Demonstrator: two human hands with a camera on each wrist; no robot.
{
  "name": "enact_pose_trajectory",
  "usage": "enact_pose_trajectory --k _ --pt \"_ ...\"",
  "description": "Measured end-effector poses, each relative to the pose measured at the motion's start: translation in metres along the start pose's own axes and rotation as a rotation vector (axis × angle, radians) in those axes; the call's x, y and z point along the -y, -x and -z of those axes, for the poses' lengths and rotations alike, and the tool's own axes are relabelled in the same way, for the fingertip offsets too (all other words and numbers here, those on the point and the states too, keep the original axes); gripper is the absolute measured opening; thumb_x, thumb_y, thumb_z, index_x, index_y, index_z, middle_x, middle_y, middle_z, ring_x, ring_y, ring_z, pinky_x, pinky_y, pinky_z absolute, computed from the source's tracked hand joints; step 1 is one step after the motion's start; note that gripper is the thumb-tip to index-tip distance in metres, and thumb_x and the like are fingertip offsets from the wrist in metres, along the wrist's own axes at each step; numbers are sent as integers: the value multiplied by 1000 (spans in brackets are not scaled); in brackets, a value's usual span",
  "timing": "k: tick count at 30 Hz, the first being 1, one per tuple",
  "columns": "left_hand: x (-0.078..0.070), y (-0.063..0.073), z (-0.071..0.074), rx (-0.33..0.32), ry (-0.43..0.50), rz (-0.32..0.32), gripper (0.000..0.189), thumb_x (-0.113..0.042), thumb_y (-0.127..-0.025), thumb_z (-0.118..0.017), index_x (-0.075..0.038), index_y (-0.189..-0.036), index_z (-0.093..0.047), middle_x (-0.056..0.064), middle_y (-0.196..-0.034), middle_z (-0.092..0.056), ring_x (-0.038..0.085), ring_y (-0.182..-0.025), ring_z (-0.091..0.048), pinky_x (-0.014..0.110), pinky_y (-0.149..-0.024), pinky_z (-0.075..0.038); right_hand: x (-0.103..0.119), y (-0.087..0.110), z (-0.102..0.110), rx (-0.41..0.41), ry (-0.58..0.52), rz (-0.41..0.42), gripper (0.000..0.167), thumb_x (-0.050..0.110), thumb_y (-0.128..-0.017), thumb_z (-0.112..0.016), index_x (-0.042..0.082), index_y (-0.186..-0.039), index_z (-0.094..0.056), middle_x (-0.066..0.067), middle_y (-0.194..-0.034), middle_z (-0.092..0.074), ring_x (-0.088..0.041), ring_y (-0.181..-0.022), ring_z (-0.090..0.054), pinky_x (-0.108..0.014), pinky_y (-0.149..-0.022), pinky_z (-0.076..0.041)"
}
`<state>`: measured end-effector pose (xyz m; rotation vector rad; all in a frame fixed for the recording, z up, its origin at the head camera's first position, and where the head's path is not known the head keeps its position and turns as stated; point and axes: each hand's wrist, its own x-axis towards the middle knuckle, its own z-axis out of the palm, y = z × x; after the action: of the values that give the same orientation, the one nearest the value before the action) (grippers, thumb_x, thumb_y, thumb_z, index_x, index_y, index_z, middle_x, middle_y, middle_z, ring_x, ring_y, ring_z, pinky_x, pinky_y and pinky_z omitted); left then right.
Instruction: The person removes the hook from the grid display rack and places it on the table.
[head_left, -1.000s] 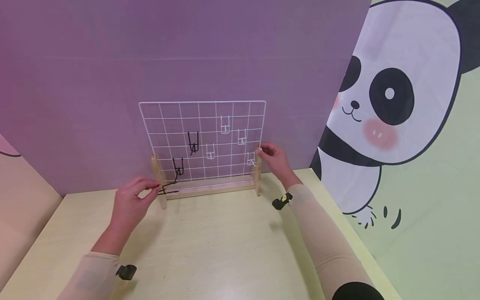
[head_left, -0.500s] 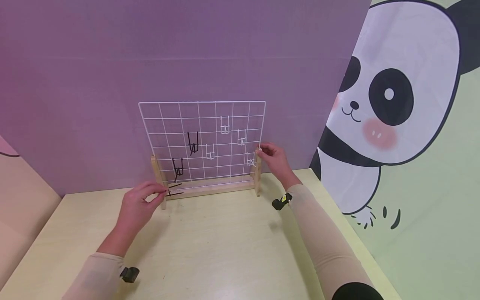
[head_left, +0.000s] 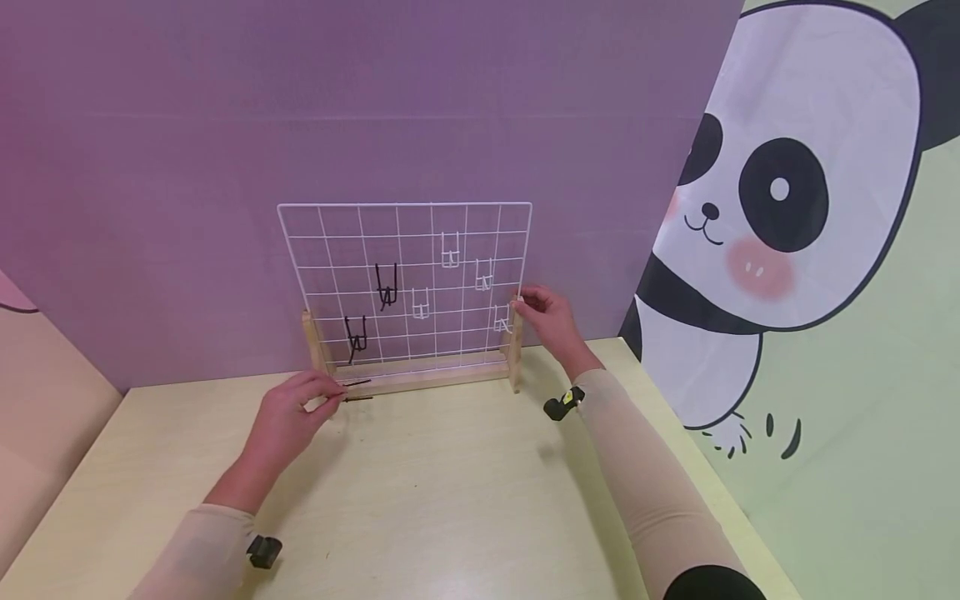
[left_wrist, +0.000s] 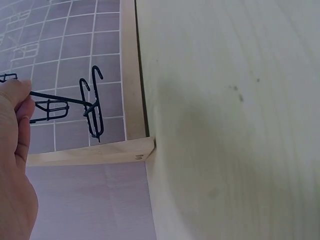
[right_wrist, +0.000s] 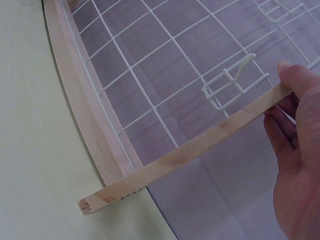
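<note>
A white wire grid rack (head_left: 405, 203) stands upright in a wooden base. My left hand (head_left: 300, 408) pinches a black wire hook (left_wrist: 95, 111) by its arm, low in front of the rack's left end; its two bent prongs point away from the fingers. My right hand (head_left: 551, 321) grips the top of the right wooden upright (right_wrist: 200, 142), thumb on one side and fingers on the other. On the grid's left half hang two black hooks, an upper one (head_left: 387, 295) and a lower one (head_left: 357, 342). Several white hooks (head_left: 450, 259) hang on the right half.
The rack's wooden crossbar (head_left: 420, 384) lies along the back of a pale wooden table (head_left: 435, 492). A purple wall (head_left: 465, 100) rises close behind. To the right is a pale green wall (head_left: 877, 400) with a panda picture (head_left: 825, 275).
My left hand has moved right and slightly down with the black hook, from beside the left upright to in front of the crossbar. My right hand has stayed on its upright.
</note>
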<state>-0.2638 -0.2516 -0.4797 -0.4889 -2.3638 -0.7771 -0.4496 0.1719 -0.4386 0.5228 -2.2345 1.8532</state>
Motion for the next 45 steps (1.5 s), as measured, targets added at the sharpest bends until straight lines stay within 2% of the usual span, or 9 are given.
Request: enact_pose_trajectory --k 4,9,14,19,31,35,45 --pt "1 1 -3 45 -11 22 24 7 -86 -91 -9 -102 -86 1 -103 -76 26 -95 -74 35 -82 -64 1 1 1 0 -3 2 30 16 -105 -79 0 -130 -77 -11 -127 -72 -23 -117 -68 -32 -105 -57" --pt "5 2 -7 42 5 -6 26 11 -84 -90 -11 -99 -86 -1 -101 -76 23 -92 -73 29 -77 -61 2 2 1 -8 -2 3 29 15 -105 -79 0 -130 -77 -10 -127 -73 -22 -116 -67 -29 -103 -57" --pt "10 3 -12 24 20 -43 30 13 -81 -91 -13 -95 -84 -3 -98 -75 22 -86 -72 40 -73 -62 3 2 0 -6 -20 21 29 11 -104 -79 -4 -129 -76 -12 -127 -73 -20 -114 -68 -27 -101 -58" --pt "15 5 -17 40 30 -53 31 13 -80 -92 -14 -95 -84 -4 -96 -74 21 -81 -70 44 -66 -61 3 2 -2 6 -19 27 29 11 -105 -77 -4 -130 -76 -13 -128 -73 -20 -115 -68 -28 -103 -57" --pt "16 0 -24 48 17 -82 29 12 -81 -91 -13 -94 -84 -3 -97 -76 21 -85 -72 45 -75 -64 2 2 -1 1 31 14 28 16 -106 -77 2 -130 -77 -10 -126 -73 -24 -119 -68 -40 -110 -56" --pt "18 1 -26 69 32 -54 28 12 -82 -90 -12 -95 -84 -3 -97 -75 21 -86 -72 47 -74 -64 2 1 -1 1 23 20 28 15 -106 -77 1 -130 -77 -10 -126 -73 -23 -118 -68 -38 -109 -57" --pt "18 2 -22 192 49 97 18 6 -90 -87 -10 -99 -85 -3 -97 -72 21 -89 -70 45 -77 -60 1 1 -1 0 1 17 29 13 -106 -77 -2 -131 -75 -10 -127 -72 -23 -119 -68 -36 -109 -56"
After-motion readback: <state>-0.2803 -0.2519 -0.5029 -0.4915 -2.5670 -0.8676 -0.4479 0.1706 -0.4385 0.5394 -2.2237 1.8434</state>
